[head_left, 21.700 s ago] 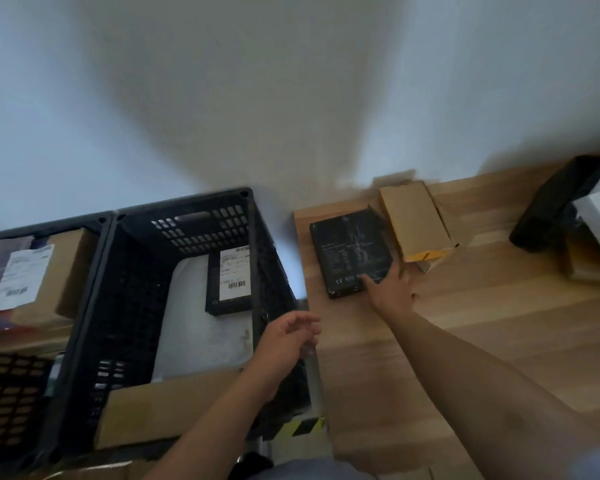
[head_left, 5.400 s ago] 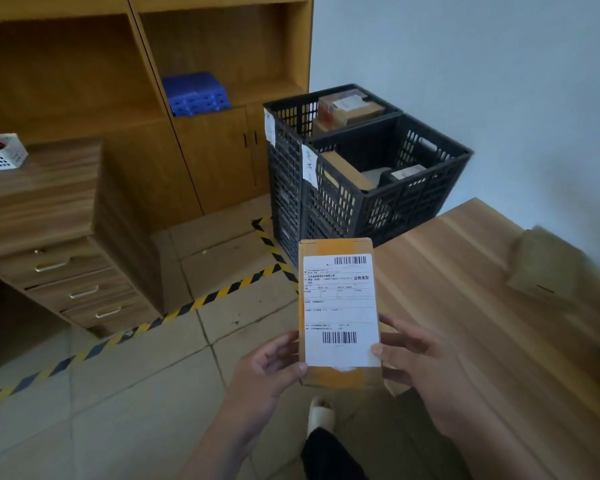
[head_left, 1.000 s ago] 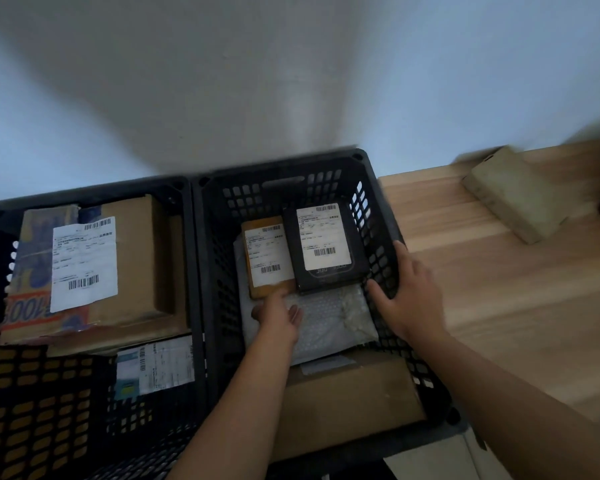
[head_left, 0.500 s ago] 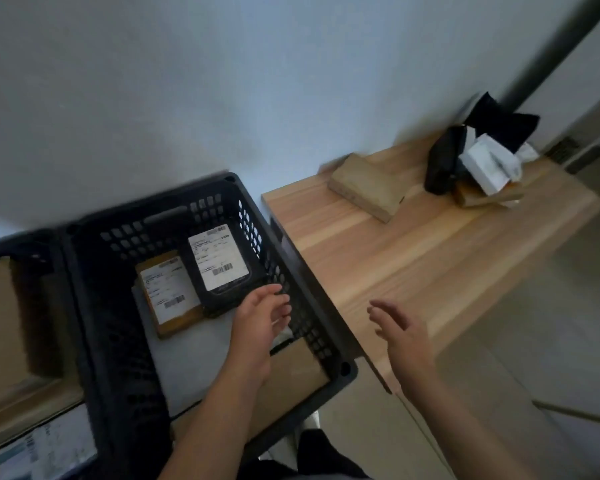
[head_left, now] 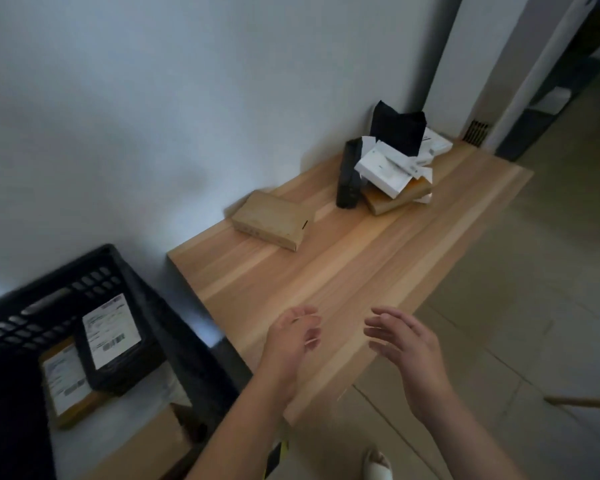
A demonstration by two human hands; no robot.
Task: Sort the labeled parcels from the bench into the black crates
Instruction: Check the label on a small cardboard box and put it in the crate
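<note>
Black crate [head_left: 125, 271] sits low at the left, holding a black parcel [head_left: 113, 344] with a white label, a brown labeled parcel [head_left: 66, 386] beside it, and a plain cardboard box [head_left: 142, 441] nearer the person. On the wooden worktop [head_left: 343, 271] a brown parcel [head_left: 272, 220] lies by the wall, well apart from a heap of black and white packages [head_left: 392, 164] at the far end. Left hand [head_left: 291, 341] and right hand [head_left: 406, 341] hover over the worktop's near edge, each grip apart and holding nothing.
</note>
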